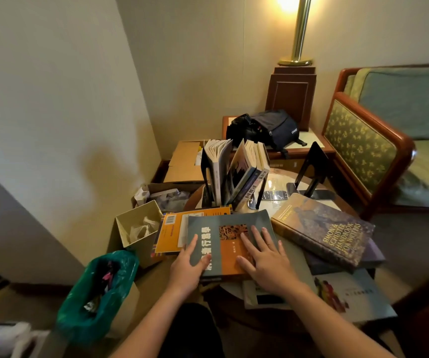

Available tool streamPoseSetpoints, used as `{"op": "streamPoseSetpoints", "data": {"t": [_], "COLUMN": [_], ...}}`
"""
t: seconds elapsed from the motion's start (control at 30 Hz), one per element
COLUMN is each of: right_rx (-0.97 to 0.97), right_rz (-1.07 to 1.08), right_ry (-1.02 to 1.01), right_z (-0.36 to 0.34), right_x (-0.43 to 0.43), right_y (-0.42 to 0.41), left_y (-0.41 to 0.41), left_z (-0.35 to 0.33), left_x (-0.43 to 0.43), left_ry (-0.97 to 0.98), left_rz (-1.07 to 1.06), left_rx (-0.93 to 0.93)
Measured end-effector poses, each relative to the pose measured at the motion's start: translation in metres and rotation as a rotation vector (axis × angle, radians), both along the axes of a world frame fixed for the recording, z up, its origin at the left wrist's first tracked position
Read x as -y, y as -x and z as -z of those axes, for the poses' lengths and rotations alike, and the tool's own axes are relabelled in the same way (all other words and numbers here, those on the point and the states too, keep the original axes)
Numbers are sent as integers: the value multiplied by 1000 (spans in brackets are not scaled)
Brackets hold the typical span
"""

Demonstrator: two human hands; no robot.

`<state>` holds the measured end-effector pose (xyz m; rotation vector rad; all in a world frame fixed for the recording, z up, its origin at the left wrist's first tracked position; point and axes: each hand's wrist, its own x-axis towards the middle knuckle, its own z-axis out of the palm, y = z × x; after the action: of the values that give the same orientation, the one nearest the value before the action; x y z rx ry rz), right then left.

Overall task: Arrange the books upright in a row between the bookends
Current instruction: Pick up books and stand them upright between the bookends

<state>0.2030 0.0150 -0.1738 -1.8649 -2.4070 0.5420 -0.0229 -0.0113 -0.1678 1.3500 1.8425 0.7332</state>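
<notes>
The left hand (190, 264) holds the grey-and-orange book (227, 248) at its left edge, thumb on the cover and fingers along the side. I take that for a grip meant to lift it. The right hand (265, 262) lies flat on the same cover, fingers straight and spread, clasping nothing. It seems only to steady the book while the other hand gets under it.

The book lies flat at the near edge of the round worktop (275, 182), on top of an orange book (172, 233). It is a soft paperback, grey with an orange panel, a patterned square in the middle and a title in Chinese characters down the left. Its far edge curls up a little, so I expect it to flop unless something props it.

Just right of it a thick dark handbook (322, 228) lies flat on other books, tilted toward the worktop's edge. Further right lies a pale book (358, 293).

Behind these, several standing books (234, 166) lean against a black bookend (205, 171) on the left, their pages fanning loose. A second black bookend (311, 166) stands apart on the right, leaving a gap that looks meant for the flat books.
</notes>
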Motion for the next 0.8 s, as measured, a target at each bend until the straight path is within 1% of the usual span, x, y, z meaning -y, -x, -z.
{"op": "streamPoseSetpoints", "data": {"t": [0.27, 0.33, 0.4, 0.47, 0.53, 0.73, 0.8], "right_rx": [-123, -201, -321, -453, -569, -825, -844], "right_rz": [54, 96, 143, 177, 220, 347, 341], "right_ry": [-10, -6, -1, -11, -31, -12, 37], "right_z": [-3, -7, -10, -11, -12, -12, -15], "right_x": [2, 6, 12, 19, 23, 23, 21], "right_y": [-7, -5, -1, 3, 7, 13, 12], "left_y": [5, 10, 14, 14, 11, -9, -20], "left_z": [-24, -35, -50, -69, -87, -126, -131], "left_x": [1, 1, 0, 0, -2, 4, 10], "left_ry": [-1, 29, 37, 28, 4, -135, -183], "left_rz": [-22, -20, 14, 65, 111, 241, 285], "left_rx": [411, 512, 560, 545, 492, 238, 126]}}
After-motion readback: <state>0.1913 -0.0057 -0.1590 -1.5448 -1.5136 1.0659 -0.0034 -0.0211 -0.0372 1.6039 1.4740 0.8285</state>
